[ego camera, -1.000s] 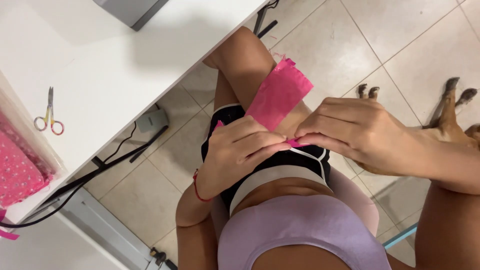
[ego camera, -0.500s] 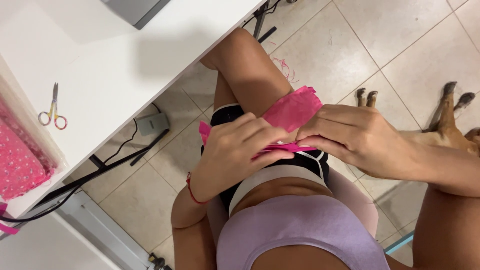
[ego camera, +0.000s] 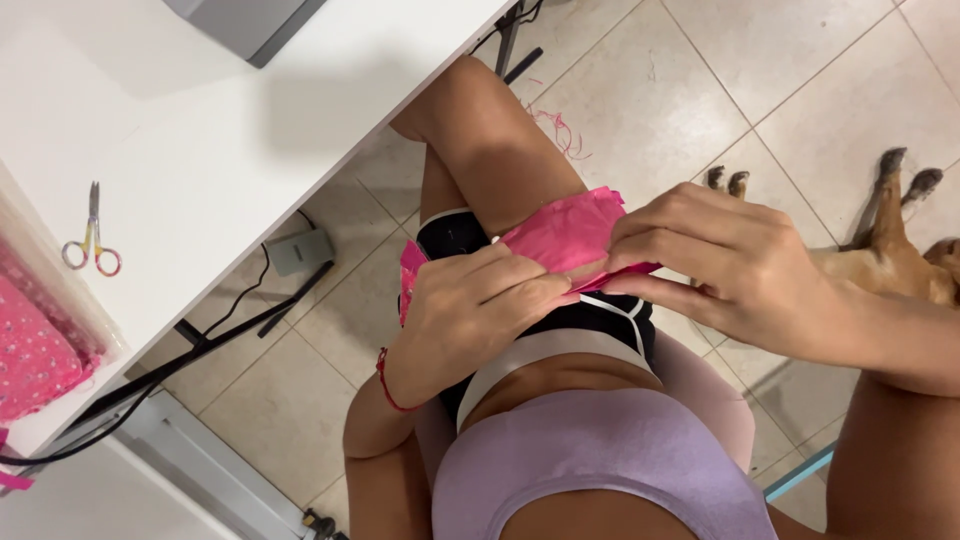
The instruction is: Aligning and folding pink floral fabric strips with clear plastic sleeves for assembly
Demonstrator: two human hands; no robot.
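1. The left hand (ego camera: 480,310) sits at the centre of the frame, fingers curled closed on the lower left end of a pink cloth (ego camera: 560,235).
2. The right hand (ego camera: 715,265), right of centre, pinches the cloth's other end between thumb and bent fingers.
3. The cloth stretches between both hands, above the lap, folded over along its length; a corner of it shows below the left hand's knuckles.
4. A red cord (ego camera: 385,380) circles the left wrist.
5. A white table (ego camera: 200,130) fills the upper left of the frame.
6. Scissors (ego camera: 92,243) with coloured handles lie on the table at the left edge, blades closed.
7. At the far left edge a white tray (ego camera: 60,290) holds pink dotted fabric (ego camera: 30,355); how much lies in it I cannot tell.
8. A grey box (ego camera: 250,20) rests on the table at the top edge.
9. Black cables (ego camera: 230,320) run under the table, past a small grey box (ego camera: 300,250) on the tiled floor (ego camera: 760,90).
10. Pink threads (ego camera: 560,125) lie on the floor, top centre.
11. A tan dog (ego camera: 900,260) lies at the right edge, paws pointing up-frame.
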